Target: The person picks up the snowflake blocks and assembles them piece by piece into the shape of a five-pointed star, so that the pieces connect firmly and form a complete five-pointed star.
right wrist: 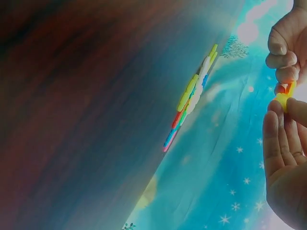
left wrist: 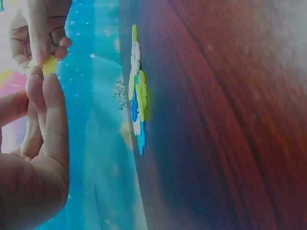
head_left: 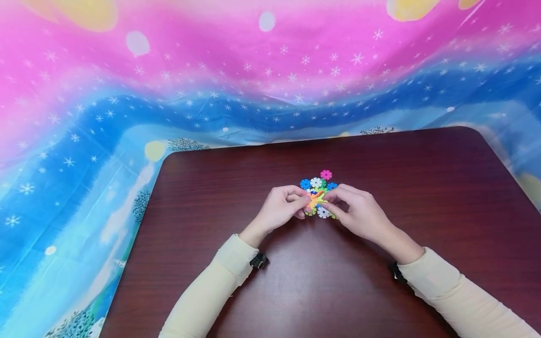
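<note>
Both hands meet over a small pile of notched plastic discs. My left hand (head_left: 281, 205) pinches an orange disc (head_left: 314, 200) between thumb and fingertips. Facing it, my right hand (head_left: 359, 209) pinches a yellow disc (right wrist: 282, 100) with thumb and forefinger. The two pieces come together between the fingertips, the orange (right wrist: 291, 88) right against the yellow in the right wrist view. Fingers hide part of both. Around and below lie a pink disc (head_left: 326, 174), a blue disc (head_left: 305, 184) and white discs (head_left: 315, 182).
The discs lie flat in a low heap on a dark reddish-brown table (head_left: 211, 197). Behind its rounded far edge hangs a pink and blue cloth (head_left: 236, 108) with snowflakes. Dark straps (head_left: 258, 261) sit at the cream sleeves' cuffs.
</note>
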`<state>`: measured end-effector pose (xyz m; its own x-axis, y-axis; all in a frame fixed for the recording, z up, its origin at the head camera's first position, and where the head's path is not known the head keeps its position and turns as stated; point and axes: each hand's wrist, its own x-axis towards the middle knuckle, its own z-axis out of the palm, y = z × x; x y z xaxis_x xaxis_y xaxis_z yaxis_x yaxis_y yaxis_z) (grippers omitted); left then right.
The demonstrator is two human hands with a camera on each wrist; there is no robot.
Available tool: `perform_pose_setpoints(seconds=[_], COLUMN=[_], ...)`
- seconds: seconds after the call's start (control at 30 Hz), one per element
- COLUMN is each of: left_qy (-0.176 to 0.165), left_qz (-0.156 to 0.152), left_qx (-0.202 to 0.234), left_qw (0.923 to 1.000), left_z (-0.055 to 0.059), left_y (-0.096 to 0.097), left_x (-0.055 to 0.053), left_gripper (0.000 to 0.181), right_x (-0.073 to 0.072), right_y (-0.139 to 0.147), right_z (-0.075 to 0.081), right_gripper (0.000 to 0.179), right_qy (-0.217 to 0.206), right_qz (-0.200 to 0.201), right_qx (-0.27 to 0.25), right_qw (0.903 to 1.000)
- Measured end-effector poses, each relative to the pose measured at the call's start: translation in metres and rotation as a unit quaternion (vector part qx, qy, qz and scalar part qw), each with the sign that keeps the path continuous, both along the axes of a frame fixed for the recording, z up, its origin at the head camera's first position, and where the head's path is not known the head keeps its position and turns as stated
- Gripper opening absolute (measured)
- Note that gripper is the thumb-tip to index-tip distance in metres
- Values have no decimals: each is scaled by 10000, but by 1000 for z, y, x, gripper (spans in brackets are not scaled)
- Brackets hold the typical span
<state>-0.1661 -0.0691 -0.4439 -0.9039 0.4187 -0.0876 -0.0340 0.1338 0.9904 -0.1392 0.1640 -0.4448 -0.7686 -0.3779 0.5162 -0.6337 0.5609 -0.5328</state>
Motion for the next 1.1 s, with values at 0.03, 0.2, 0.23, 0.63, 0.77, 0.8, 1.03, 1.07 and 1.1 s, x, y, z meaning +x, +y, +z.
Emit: perform_pose_setpoints(seconds=[0.03, 0.2, 0.23, 0.63, 0.77, 0.8, 1.03, 1.07, 1.1], left_qy=[-6, 15, 19, -57, -3, 18, 245, 300, 345], left_qz=[9, 58, 50, 37, 51, 72, 242, 267, 293], left_qx=[4, 97, 129, 140, -177, -269, -1368, -1582, -1788], left_qw=[10000, 9999, 9999, 9999, 9998, 9996, 9900, 9866, 9829], left_z=[0, 3, 3, -1, -4, -4, -6, -6, -6], left_y=[1, 3, 3, 0, -9, -13, -47, -52, -56], left_x=[0, 2, 2, 3, 0, -2, -21, -23, -26], left_gripper=[17, 14, 14, 12, 14, 15, 16, 16, 16], right_x=[0, 1, 1, -2, -5, -6, -14, -15, -16], right_y=[0, -1, -1, 0, 6, 9, 27, 29, 31], right_z=[0, 0, 0, 1, 2, 2, -2, -4, -6], right_gripper=[28, 31, 30, 23, 36, 38, 32, 32, 32], right_qy=[39, 267, 310, 286, -226, -363, -1156, -1248, -1327], right_qz=[7, 75, 98, 374, 273, 211, 31, 21, 10], right_qx=[-23, -126, -133, 159, 594, 747, 1773, 1899, 2028], right_qw=[10000, 9995, 9994, 9988, 9976, 9963, 9773, 9738, 9702])
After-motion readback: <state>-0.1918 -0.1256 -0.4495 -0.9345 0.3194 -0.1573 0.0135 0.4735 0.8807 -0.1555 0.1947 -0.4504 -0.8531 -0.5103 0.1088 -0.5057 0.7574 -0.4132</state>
